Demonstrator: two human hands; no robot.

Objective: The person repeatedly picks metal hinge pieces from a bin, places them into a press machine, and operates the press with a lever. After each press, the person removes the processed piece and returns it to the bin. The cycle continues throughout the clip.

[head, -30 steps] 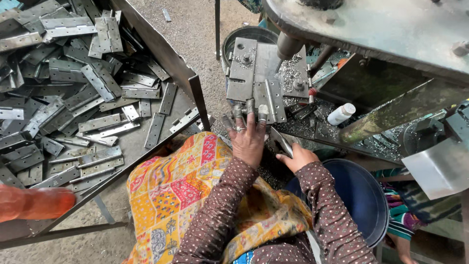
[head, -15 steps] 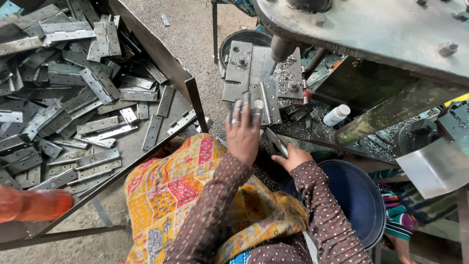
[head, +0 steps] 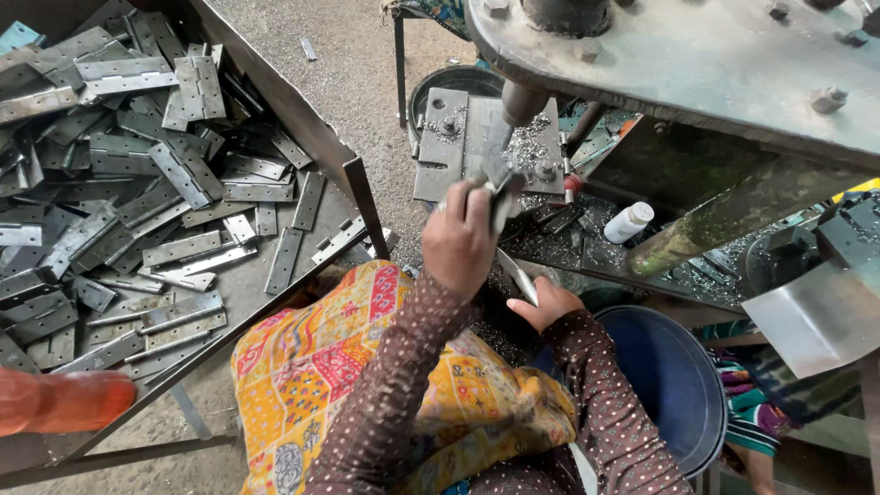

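My left hand (head: 458,236) grips a small grey metal hinge piece (head: 502,188) and holds it up at the steel work plate (head: 449,147) under the press's round spindle (head: 519,103). My right hand (head: 543,302) sits lower, near my lap, closed around a thin shiny metal strip (head: 519,277) that points up towards the left hand. Both arms wear brown dotted sleeves. A yellow and red patterned cloth (head: 348,367) covers my lap.
A big metal tray (head: 275,96) at the left holds several loose hinge plates (head: 183,174). A white bottle (head: 629,223) lies among metal shavings on the machine bed. A blue tub (head: 674,385) stands at the right, an orange object (head: 60,401) at the lower left.
My left hand has lifted from the front edge of the work plate and moved up with the hinge piece towards the spindle. The right hand stays about where it was.
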